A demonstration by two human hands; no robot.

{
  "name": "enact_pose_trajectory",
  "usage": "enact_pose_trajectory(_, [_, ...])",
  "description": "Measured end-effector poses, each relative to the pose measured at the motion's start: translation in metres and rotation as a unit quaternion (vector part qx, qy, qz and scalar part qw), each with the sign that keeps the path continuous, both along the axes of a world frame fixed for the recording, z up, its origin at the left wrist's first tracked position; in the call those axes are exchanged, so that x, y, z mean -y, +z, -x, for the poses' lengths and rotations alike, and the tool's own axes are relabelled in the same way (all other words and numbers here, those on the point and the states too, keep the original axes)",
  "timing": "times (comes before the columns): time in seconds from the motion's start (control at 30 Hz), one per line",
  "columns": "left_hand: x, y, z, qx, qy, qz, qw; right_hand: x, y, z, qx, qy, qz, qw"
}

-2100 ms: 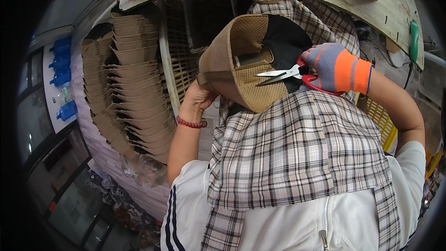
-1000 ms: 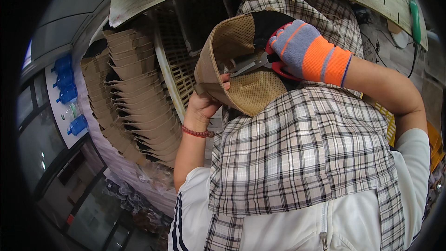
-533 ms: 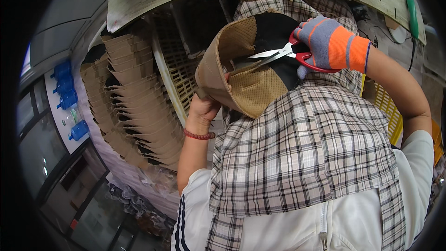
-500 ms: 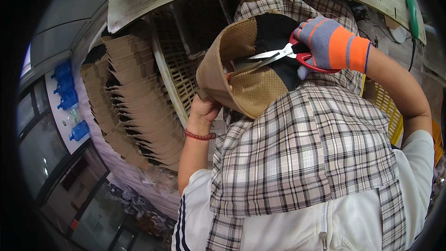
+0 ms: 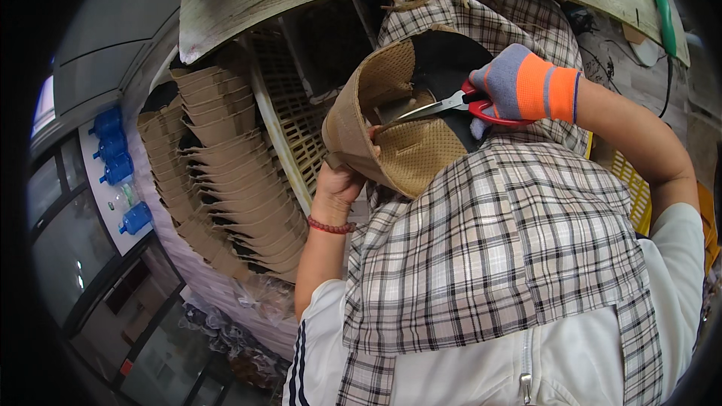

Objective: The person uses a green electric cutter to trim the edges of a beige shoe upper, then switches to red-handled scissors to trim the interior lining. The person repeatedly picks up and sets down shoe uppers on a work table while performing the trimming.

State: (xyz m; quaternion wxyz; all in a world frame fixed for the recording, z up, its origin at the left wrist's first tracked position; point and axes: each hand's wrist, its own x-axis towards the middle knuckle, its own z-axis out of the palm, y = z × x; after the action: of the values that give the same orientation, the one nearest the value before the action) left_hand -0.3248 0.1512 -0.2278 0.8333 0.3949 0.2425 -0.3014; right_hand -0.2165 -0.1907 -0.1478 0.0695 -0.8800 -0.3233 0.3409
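Head view: gripping tan mesh-lined shell [image 5: 429, 156] by its wall with bare left hand [image 5: 342, 182]; supporting it over plaid apron [image 5: 489, 248]. Clasping red-handled scissors [image 5: 457, 100] with gloved right hand [image 5: 520, 84], well apart from left; narrowing blades since half a second ago, apparently snipping inside shell.

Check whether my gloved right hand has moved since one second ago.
Yes: judged against the cream crate, the gloved right hand has moved right, away from it.
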Motion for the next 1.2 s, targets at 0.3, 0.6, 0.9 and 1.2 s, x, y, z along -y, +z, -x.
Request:
enact_pose_trajectory(0.3, [0.003, 0.001, 0.0, -0.023, 0.017, -0.001, 1.0, -0.011, 0.021, 0.003, 0.017, -0.007, -0.012, 1.0])
enact_pose_trajectory(0.6, [0.005, 0.004, 0.001, -0.061, 0.04, -0.014, 0.997, -0.041, 0.025, -0.003, -0.048, 0.019, 0.041, 0.998])
enact_pose_trajectory(0.9, [0.008, 0.008, -0.002, -0.061, 0.03, -0.028, 0.997, -0.044, 0.03, -0.004, -0.03, 0.031, 0.025, 0.999])
enact_pose_trajectory(1.2, [-0.005, -0.011, -0.009, 0.097, 0.035, 0.018, 0.994, -0.004, 0.033, -0.029, -0.142, -0.013, 0.034, 0.989])
